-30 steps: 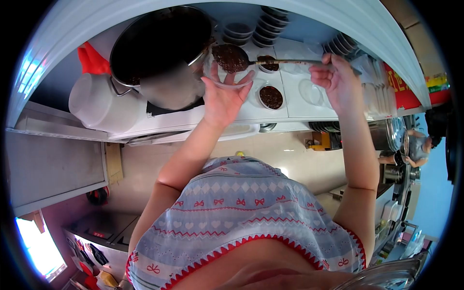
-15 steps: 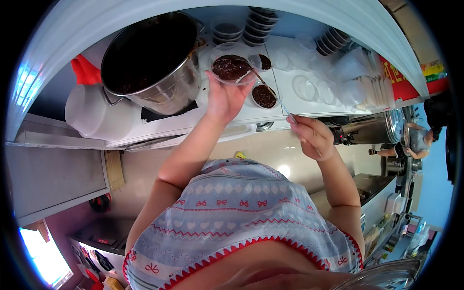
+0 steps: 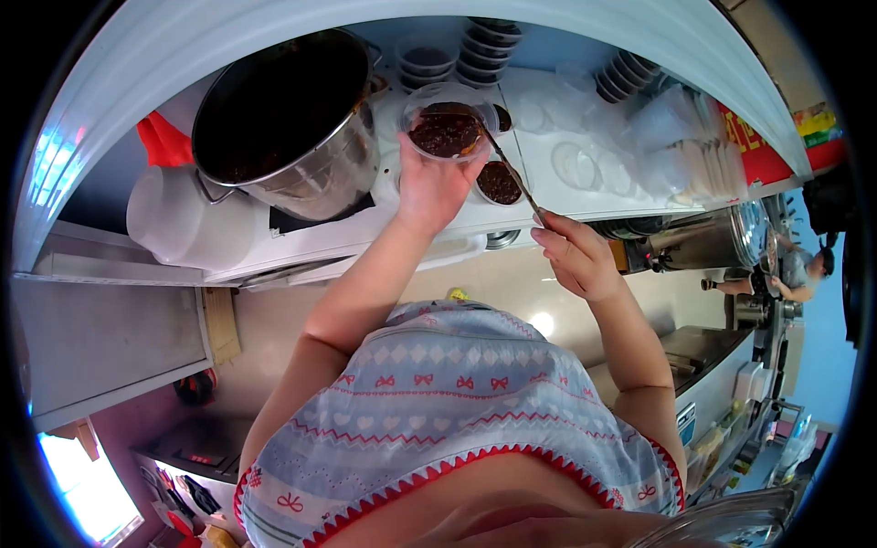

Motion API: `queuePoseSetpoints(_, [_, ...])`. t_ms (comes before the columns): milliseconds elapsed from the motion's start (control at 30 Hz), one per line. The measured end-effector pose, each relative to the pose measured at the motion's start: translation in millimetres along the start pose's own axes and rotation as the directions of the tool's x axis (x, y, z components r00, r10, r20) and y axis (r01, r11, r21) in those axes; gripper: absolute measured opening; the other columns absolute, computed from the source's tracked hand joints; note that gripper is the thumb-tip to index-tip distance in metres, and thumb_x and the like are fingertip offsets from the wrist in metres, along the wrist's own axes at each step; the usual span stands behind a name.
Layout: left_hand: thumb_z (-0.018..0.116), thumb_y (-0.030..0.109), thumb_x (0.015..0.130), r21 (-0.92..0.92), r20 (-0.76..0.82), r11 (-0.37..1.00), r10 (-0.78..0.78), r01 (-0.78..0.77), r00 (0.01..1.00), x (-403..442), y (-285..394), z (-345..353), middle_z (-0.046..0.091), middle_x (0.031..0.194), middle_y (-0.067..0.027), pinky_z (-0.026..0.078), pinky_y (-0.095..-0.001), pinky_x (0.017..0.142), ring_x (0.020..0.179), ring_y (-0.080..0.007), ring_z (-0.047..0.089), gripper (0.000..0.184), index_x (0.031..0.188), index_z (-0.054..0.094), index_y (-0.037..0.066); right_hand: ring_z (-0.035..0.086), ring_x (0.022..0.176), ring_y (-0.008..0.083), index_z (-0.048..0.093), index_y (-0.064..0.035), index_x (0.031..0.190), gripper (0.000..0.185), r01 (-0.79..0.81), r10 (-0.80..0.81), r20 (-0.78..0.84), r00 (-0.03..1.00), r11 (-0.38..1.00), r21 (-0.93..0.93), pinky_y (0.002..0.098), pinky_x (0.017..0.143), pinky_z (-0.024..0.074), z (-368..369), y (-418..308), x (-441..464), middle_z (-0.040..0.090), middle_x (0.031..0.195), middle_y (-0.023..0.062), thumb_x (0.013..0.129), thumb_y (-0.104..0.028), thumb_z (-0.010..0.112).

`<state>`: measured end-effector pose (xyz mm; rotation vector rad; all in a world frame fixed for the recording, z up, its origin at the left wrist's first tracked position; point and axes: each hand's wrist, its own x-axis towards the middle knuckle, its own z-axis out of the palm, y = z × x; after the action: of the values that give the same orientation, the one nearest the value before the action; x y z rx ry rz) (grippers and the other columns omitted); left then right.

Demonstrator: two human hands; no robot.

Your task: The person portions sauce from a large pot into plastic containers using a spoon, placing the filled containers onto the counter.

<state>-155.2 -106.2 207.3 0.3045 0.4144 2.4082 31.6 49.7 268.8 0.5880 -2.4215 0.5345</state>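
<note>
My left hand (image 3: 431, 194) is closed round the lower side of a clear round plastic tub (image 3: 469, 98), tilted, with dark reddish-brown sauce (image 3: 445, 140) inside. In my right hand (image 3: 578, 259) is the end of a long thin ladle handle (image 3: 514, 172); the fingers pinch it. The ladle's head is in the tub, partly lost in the sauce. Just below the held tub, a filled tub (image 3: 499, 185) stands on the white counter, and part of another dark-filled one (image 3: 502, 118) shows behind it.
A large steel pot (image 3: 320, 173) of dark sauce stands left, beside a white plastic container (image 3: 187, 215). Stacked filled tubs (image 3: 484, 55) are at the back. Clear lids (image 3: 577, 166) and stacked tubs (image 3: 671, 123) lie right. Another person (image 3: 797, 274) is far right.
The ladle's sauce-filled head was over the tub; now its head is lower against the sauce inside. My right hand has moved slightly left and up, and the handle has steepened.
</note>
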Motion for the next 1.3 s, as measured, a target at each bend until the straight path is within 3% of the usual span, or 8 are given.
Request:
queuePoseSetpoints(400, [0.023, 0.062, 0.1, -0.008, 0.001, 1.0, -0.008, 0.008, 1.0, -4.2, 2.0, -4.6, 0.045, 0.143, -0.0039, 0.038, -0.0434, 0.107, 0.131, -0.0276, 0.045, 0.062, 0.144, 0.036, 0.021, 0.068, 0.088, 0.0288, 0.067, -0.0026, 0.11, 0.04, 0.029, -0.029, -0.064, 0.998, 1.0, 0.005, 0.0324, 0.074, 0.0567, 9.8, -0.2, 3.1, 0.063, 0.114, 0.0187, 0.072, 0.01, 0.066])
queuePoseSetpoints(600, [0.026, 0.063, 0.099, -0.061, -0.045, 0.998, -0.022, 0.019, 0.999, -6.4, 6.3, -4.3, 0.047, 0.142, -0.0062, 0.041, -0.0431, 0.106, 0.129, -0.0283, 0.047, 0.066, 0.143, 0.038, 0.016, 0.069, 0.089, 0.0279, 0.064, 0.0051, 0.11, 0.021, -0.123, 0.132, -0.157, 0.979, 0.99, 0.062, 0.0351, 0.081, 0.0571, 4.9, -5.6, 10.4, 0.065, 0.11, 0.0215, 0.092, 0.002, 0.054])
queuePoseSetpoints(667, [0.028, 0.065, 0.097, 0.003, 0.041, 1.0, -0.024, 0.024, 0.999, -6.0, 7.6, -9.0, 0.042, 0.148, -0.0045, 0.035, -0.043, 0.113, 0.136, -0.0323, 0.041, 0.062, 0.146, 0.033, 0.027, 0.069, 0.093, 0.028, 0.058, 0.01, 0.114, 0.027, -0.349, 0.625, -0.217, 0.75, 0.653, 0.673, 0.0378, 0.087, 0.0568, 16.4, -12.8, 9.9, 0.066, 0.107, 0.0227, 0.101, -0.008, 0.043])
queuePoseSetpoints(733, [0.028, 0.066, 0.097, -0.022, 0.052, 0.999, -0.024, 0.025, 0.998, -7.6, 8.6, -10.6, 0.041, 0.148, -0.005, 0.034, -0.0433, 0.114, 0.136, -0.0324, 0.04, 0.064, 0.146, 0.033, 0.027, 0.069, 0.096, 0.0295, 0.053, 0.0116, 0.118, 0.035, -0.406, 0.701, -0.178, 0.691, 0.58, 0.707, 0.0397, 0.091, 0.0566, 14.1, -14.7, 17.4, 0.066, 0.105, 0.0228, 0.105, -0.017, 0.039])
queuePoseSetpoints(833, [0.03, 0.067, 0.096, -0.064, 0.08, 0.997, -0.039, 0.044, 0.996, -10.4, 10.5, -13.9, 0.041, 0.148, -0.0063, 0.033, -0.0437, 0.115, 0.137, -0.0328, 0.04, 0.065, 0.147, 0.032, 0.027, 0.07, 0.092, 0.0272, 0.054, 0.0083, 0.117, 0.035, -0.376, 0.886, -0.051, 0.461, 0.246, 0.893, 0.0388, 0.088, 0.0582, 11.4, -4.3, 18.9, 0.067, 0.103, 0.023, 0.104, -0.022, 0.042])
queuePoseSetpoints(1000, [0.031, 0.067, 0.096, -0.119, 0.072, 0.988, -0.088, 0.096, 0.994, -21.0, 19.0, -12.9, 0.042, 0.146, -0.0081, 0.033, -0.043, 0.115, 0.136, -0.035, 0.04, 0.062, 0.145, 0.034, 0.029, 0.069, 0.091, 0.0252, 0.054, 0.0057, 0.118, 0.035, -0.287, 0.896, 0.022, 0.444, 0.119, 0.951, 0.035, 0.086, 0.0578, 0.8, -1.1, 35.6, 0.067, 0.102, 0.0222, 0.104, -0.024, 0.043])
queuePoseSetpoints(1233, [0.029, 0.062, 0.099, -0.23, -0.023, 0.967, -0.116, 0.108, 0.993, -42.5, 29.7, -8.3, 0.049, 0.138, -0.0065, 0.041, -0.047, 0.11, 0.128, -0.0367, 0.048, 0.051, 0.137, 0.038, 0.029, 0.069, 0.093, 0.0262, 0.055, 0.0063, 0.117, 0.037, -0.214, 0.811, 0.056, 0.582, 0.086, 0.973, 0.0338, 0.085, 0.0574, 20.4, -6.8, 126.1, 0.067, 0.106, 0.0221, 0.103, -0.027, 0.046])
queuePoseSetpoints(1300, [0.03, 0.062, 0.098, -0.234, -0.015, 0.965, -0.121, 0.114, 0.993, -52.0, 32.3, -8.6, 0.048, 0.139, -0.006, 0.04, -0.0462, 0.11, 0.129, -0.0348, 0.047, 0.052, 0.138, 0.039, 0.03, 0.069, 0.095, 0.0271, 0.059, 0.0028, 0.113, 0.032, -0.359, 0.684, 0.036, 0.729, 0.336, 0.871, 0.0344, 0.084, 0.0577, 40.9, -22.1, 160.8, 0.067, 0.105, 0.0207, 0.103, -0.025, 0.048])
